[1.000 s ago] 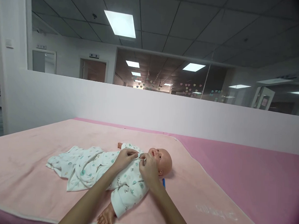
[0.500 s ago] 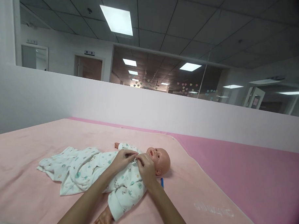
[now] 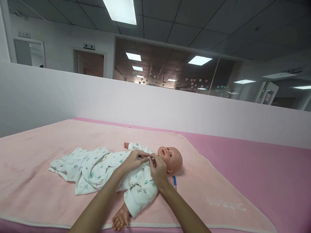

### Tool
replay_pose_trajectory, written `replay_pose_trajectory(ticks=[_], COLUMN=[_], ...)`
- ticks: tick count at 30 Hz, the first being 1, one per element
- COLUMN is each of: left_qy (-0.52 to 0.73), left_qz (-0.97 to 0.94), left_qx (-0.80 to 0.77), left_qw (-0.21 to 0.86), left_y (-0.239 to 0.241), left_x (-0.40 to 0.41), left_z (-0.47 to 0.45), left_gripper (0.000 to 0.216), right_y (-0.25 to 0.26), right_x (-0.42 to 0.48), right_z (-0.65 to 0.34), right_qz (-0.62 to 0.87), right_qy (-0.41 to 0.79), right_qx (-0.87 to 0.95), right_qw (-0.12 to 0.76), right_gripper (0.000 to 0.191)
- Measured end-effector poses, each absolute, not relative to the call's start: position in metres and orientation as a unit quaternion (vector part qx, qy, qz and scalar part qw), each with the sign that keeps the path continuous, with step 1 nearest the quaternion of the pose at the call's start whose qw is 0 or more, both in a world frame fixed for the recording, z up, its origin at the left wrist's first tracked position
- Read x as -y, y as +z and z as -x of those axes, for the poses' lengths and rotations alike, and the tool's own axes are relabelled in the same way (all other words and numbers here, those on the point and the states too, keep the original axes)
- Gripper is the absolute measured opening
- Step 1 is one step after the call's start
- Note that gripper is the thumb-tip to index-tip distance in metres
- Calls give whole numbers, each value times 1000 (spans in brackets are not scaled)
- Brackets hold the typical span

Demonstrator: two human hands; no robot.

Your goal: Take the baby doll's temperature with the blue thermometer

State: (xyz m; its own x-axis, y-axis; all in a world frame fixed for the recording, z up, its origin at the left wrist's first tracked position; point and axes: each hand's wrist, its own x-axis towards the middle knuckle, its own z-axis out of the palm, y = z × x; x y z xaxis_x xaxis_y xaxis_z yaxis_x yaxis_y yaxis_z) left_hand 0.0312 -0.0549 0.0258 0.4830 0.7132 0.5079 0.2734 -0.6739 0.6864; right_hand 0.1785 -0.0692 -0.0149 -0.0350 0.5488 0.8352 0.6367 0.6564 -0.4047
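A baby doll (image 3: 171, 158) lies on its back on a light pink blanket (image 3: 41, 167), head to the right. It wears a white printed romper (image 3: 102, 169) whose lower part lies loose and rumpled to the left. My left hand (image 3: 134, 160) and my right hand (image 3: 158, 170) meet at the doll's chest just under the chin, both pinching the romper's neckline. One bare doll hand (image 3: 120, 220) sticks out of the near sleeve by the blanket's front edge.
A blue pen (image 3: 175, 181) lies on the blanket just right of the doll's head. The blanket covers a darker pink surface (image 3: 258, 167) that runs on to the right. A white partition wall (image 3: 171, 110) stands behind.
Both hands have stayed pinched at the doll's neckline, fingers shifting slightly. The view has tipped and shifted, so the doll sits a little higher and further right.
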Motion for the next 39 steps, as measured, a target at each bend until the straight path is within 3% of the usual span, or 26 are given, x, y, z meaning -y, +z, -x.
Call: replay_pose_trajectory(ticks=[6, 16, 25, 39], left_qy=[421, 443, 424, 432], left_qz=[-822, -792, -799, -781], left_qx=[-357, -387, -416, -399], left_qw=[139, 164, 90, 210], left_y=[17, 14, 9, 10], left_x=[55, 55, 51, 49], left_z=[-40, -43, -44, -42], left_gripper=[29, 24, 22, 24], right_y=[-12, -15, -14, -12], right_x=[72, 71, 72, 69], right_z=[-177, -174, -174, -175], right_qz=[427, 433, 430, 414], right_qy=[-19, 55, 50, 22], right_qx=[703, 669, 673, 684], right_qw=[568, 602, 599, 600], right_gripper=[17, 18, 18, 24])
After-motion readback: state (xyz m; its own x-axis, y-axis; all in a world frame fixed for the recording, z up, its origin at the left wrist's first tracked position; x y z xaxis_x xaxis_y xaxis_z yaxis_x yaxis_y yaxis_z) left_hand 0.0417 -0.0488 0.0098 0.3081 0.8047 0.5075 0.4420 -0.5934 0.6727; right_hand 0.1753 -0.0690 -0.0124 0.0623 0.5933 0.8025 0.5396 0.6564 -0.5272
